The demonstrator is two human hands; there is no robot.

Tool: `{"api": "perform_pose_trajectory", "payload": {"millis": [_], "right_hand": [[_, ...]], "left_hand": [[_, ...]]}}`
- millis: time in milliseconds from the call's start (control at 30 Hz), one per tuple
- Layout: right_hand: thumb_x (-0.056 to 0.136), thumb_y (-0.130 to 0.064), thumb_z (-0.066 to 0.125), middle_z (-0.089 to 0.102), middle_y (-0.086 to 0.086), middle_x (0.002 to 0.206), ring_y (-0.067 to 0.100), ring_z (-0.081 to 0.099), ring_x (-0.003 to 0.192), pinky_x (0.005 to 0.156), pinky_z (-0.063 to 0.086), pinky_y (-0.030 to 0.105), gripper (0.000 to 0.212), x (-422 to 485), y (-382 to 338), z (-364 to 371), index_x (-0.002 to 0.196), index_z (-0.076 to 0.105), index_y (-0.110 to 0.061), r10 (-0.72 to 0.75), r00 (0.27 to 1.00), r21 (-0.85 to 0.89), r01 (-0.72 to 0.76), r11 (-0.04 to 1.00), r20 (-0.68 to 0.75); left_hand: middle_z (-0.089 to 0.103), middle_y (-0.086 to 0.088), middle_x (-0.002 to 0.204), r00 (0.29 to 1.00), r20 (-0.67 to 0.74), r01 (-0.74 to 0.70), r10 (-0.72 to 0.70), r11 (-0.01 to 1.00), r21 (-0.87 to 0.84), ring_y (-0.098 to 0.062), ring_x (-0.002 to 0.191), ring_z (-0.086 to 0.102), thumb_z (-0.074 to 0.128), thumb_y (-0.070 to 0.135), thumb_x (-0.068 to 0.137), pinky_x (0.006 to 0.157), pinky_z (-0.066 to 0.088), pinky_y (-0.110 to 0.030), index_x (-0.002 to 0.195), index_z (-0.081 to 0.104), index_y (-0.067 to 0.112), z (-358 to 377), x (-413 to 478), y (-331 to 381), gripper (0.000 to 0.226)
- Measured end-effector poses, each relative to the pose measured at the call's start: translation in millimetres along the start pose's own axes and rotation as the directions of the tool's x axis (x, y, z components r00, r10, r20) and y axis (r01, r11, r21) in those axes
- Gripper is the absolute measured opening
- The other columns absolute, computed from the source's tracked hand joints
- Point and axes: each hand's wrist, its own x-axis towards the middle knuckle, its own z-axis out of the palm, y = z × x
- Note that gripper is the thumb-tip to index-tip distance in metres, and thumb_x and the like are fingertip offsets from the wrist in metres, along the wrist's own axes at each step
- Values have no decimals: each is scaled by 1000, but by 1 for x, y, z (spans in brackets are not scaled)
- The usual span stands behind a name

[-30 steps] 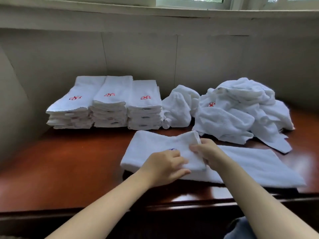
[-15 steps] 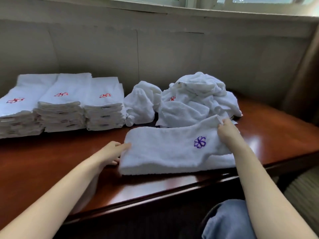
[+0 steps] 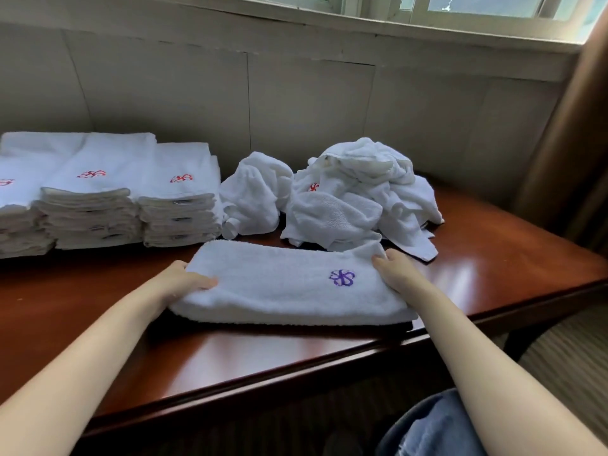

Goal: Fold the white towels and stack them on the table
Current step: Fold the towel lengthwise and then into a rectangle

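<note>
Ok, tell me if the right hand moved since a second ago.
Yes. The right hand moved rightward along the loose towel pile, from its left edge to its right part.

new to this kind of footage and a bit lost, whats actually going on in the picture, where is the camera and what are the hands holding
There is no machine here. A camera worn on a person's head looks forward and down, so you see their own two bare arms. On the dark wooden table lies a long folded towel with a purple emblem. The left hand grips its left end and the right hand grips its right end. Behind, to the left, stand neat stacks of folded towels with red emblems. To the right lies a loose heap of unfolded towels.
</note>
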Motion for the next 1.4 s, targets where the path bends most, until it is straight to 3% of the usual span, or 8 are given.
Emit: {"api": "perform_pose_trajectory", "payload": {"millis": [233,467,567,733,933,1133,1300,1400], "right_hand": [[102,-23,35,56,20,120,28,54,105,81,38,31,36,12,0,-10,117,55,4,120,991,-78,-116,990,53],[104,-22,34,62,10,91,23,60,75,57,53,28,25,5,7,-19,111,54,-9,214,949,428,-298,854,233],[97,-27,49,58,7,83,26,57,82,66,41,32,23,5,11,-22,81,55,-10,97,995,-144,-94,985,16],[84,-10,57,46,13,124,36,45,114,86,42,40,39,-3,-10,-4,122,48,-11,-304,934,-711,86,698,-186],[102,-38,28,52,0,130,21,39,127,106,24,42,37,-5,-17,39,127,49,-23,-381,856,-554,517,653,350],[100,-37,27,52,-5,89,23,49,98,89,30,39,30,-3,-13,38,80,41,-20,-418,872,-503,488,713,254],[99,-42,26,61,4,105,25,50,109,103,27,42,32,-8,-10,42,94,50,-20,-391,906,-509,417,753,163],[97,-47,30,60,9,116,30,50,113,99,30,40,42,-14,-14,45,119,52,-20,-355,921,-615,373,695,157]], "left_hand": [[68,-7,100,998,16,-55,56,998,-35,-21,86,65,70,46,45,68,48,-29,111,59,9,4,-1,-4,76],[68,5,56,993,4,-116,117,990,-81,-16,62,62,68,32,46,56,46,-25,77,62,14,5,-9,-4,37],[71,-1,65,996,24,-78,80,993,-90,-18,67,64,72,31,45,57,47,-26,80,64,10,4,-8,-3,41],[70,-9,67,1000,11,-6,7,993,-122,-24,67,64,78,12,71,56,45,-28,81,66,1,2,-1,-4,19],[63,-13,96,980,-186,-13,-64,921,-389,-22,77,57,71,7,81,52,46,-25,95,60,5,-20,10,-7,18],[40,-12,143,880,-437,-174,-186,730,-661,-24,123,49,66,22,88,98,46,-39,146,17,1,11,8,-14,78],[44,-6,128,929,-343,-171,-139,660,-731,-27,105,57,68,18,84,58,53,-35,118,25,23,55,-10,-13,55],[38,-7,142,919,-392,-227,-44,753,-618,-32,115,53,66,-3,81,65,56,-40,141,16,27,50,-4,-19,84]]}}
